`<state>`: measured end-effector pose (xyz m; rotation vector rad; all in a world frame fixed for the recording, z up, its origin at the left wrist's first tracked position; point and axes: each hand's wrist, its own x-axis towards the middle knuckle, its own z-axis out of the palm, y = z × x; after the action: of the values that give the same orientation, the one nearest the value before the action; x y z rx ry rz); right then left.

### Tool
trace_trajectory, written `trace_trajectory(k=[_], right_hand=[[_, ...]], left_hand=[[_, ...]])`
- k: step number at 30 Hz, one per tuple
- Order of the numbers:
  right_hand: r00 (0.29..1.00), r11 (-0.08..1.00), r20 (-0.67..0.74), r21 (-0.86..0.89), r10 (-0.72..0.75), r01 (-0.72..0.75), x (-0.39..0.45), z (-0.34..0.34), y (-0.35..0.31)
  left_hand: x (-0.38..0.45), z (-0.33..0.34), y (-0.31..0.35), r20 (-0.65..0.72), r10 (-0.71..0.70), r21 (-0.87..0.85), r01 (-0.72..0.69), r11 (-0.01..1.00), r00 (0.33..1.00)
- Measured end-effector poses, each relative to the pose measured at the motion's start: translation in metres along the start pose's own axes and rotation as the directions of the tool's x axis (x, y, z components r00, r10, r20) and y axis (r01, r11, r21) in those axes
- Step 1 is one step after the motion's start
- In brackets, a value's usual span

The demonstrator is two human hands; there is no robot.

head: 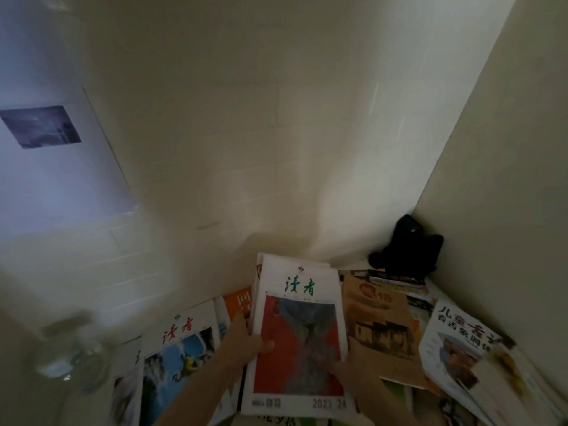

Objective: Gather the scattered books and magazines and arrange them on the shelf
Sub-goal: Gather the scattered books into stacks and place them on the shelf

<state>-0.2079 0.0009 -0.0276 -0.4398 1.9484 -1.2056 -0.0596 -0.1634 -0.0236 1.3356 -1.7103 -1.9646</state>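
Risks, left to right. A clear bottle point(75, 358) at 8 o'clock, blurred, stands just beside the spread of magazines; judgement: a sweep of the left forearm could knock it over.

The blue magazine point(179, 361) at 7 o'clock lies flat, partly under the left arm; dragging it along is possible if the arm pulls back low.

The stack point(299, 333), red-and-grey cover on top, sits at 6 o'clock, raised and tilted toward the wall. Several issues show under the top one at its far edge. Judgement: the glossy covers may slide apart and fan out if the grip is uneven.

The brown magazine point(378, 327) lies just beside the stack at 5 o'clock, more titles well out at 4 o'clock. A black object point(405, 247) sits in the corner at 3 o'clock. Shelf not identifiable.

Hands: left hand point(249, 336) grips the stack's left edge, thumb on the cover. Right hand point(347, 368) holds the lower right edge, fingers on the cover; dim, so finger detail uncertain.
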Motion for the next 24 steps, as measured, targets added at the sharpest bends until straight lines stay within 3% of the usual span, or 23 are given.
trace_trajectory(k=[4, 7, 10, 13, 18, 24], right_hand=[[0.939, 0.939, -0.109, 0.077, -0.325, 0.334, 0.005, -0.006, -0.024], [0.891, 0.885, -0.129, 0.121, -0.435, 0.45, 0.022, -0.007, -0.033], [0.855, 0.86, -0.126, 0.021, -0.503, 0.509, 0.031, 0.002, -0.019], [0.854, 0.863, -0.16, 0.024, -0.496, 0.505, 0.038, 0.009, 0.003], [0.829, 0.836, -0.18, 0.05, -0.53, 0.546, 0.041, 0.016, -0.003], [0.878, 0.884, -0.177, 0.071, -0.444, 0.462, 0.052, 0.011, 0.011]], left_hand=[[-0.009, -0.007, 0.035, 0.064, 0.364, 0.048, -0.367, 0.929, 0.929], [0.003, -0.016, 0.044, 0.075, 0.466, 0.073, -0.47, 0.879, 0.882], [0.012, -0.013, 0.024, 0.065, 0.459, 0.084, -0.463, 0.882, 0.886], [0.016, -0.011, 0.001, 0.062, 0.39, 0.018, -0.392, 0.92, 0.919], [0.014, 0.0, 0.003, 0.014, 0.428, -0.057, -0.427, 0.903, 0.904], [0.015, 0.005, -0.005, -0.018, 0.4, -0.044, -0.4, 0.915, 0.916]])
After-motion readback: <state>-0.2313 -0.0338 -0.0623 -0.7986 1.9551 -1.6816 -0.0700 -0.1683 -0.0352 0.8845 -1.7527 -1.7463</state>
